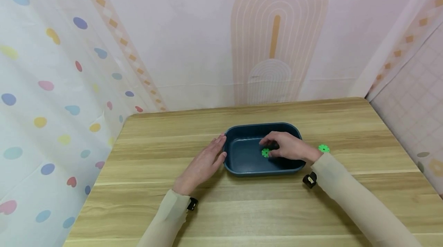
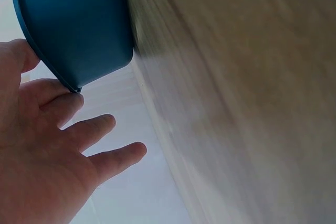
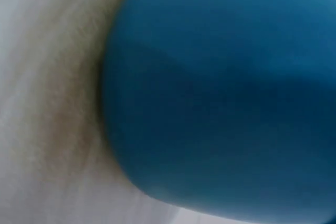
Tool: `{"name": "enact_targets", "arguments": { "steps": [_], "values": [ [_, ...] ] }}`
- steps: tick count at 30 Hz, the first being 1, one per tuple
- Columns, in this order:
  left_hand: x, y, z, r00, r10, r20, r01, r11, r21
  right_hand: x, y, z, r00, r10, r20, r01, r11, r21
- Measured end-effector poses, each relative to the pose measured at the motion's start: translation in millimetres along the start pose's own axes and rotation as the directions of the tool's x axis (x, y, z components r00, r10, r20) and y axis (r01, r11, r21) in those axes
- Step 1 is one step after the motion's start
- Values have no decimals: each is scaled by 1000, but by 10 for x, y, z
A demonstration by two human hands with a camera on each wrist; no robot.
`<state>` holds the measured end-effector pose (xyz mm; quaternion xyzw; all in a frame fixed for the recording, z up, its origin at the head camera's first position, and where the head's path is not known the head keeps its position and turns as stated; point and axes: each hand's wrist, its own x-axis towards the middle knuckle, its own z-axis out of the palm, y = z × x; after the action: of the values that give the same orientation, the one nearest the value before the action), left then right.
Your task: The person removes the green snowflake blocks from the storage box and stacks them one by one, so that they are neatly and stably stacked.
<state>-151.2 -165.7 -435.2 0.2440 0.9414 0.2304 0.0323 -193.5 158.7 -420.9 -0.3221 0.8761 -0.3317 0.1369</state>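
Observation:
A dark blue oblong basin [image 1: 243, 162] with rounded corners stands on the wooden table. At its left end my left hand [image 1: 204, 162] touches the rim, the fingers spread; in the left wrist view the thumb and a fingertip meet the edge of the basin [image 2: 79, 24]. Over the inside of the basin reaches my right hand [image 1: 288, 146], thumb and fingers apart. By its thumb tip is a green notched plastic disc [image 1: 265, 152], and I cannot tell whether the thumb touches it. Only the blurred outer wall of the basin [image 3: 220, 103] shows in the right wrist view; the hand is hidden there.
A second green notched disc [image 1: 323, 148] lies on the table [image 1: 145, 185], right of the basin and beside the right wrist. A patterned curtain [image 1: 194, 39] hangs behind the table's back edge, and a dotted one [image 1: 41, 97] hangs on the left.

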Motion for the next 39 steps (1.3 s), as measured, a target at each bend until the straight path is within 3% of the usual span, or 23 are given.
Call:
{"name": "enact_targets", "arguments": {
  "steps": [8,19,39],
  "values": [
    [-7,-3,2,1000,-2,1,2,1000,-3,90,34,-3,998,46,40,-43,997,-68],
    [-33,10,0,1000,8,-9,-8,1000,0,128,68,27,994,79,73,-73,994,-78],
    [-23,31,-10,1000,-5,-6,5,1000,-4,145,44,76,997,19,77,-1,972,-233]
  ]
}}
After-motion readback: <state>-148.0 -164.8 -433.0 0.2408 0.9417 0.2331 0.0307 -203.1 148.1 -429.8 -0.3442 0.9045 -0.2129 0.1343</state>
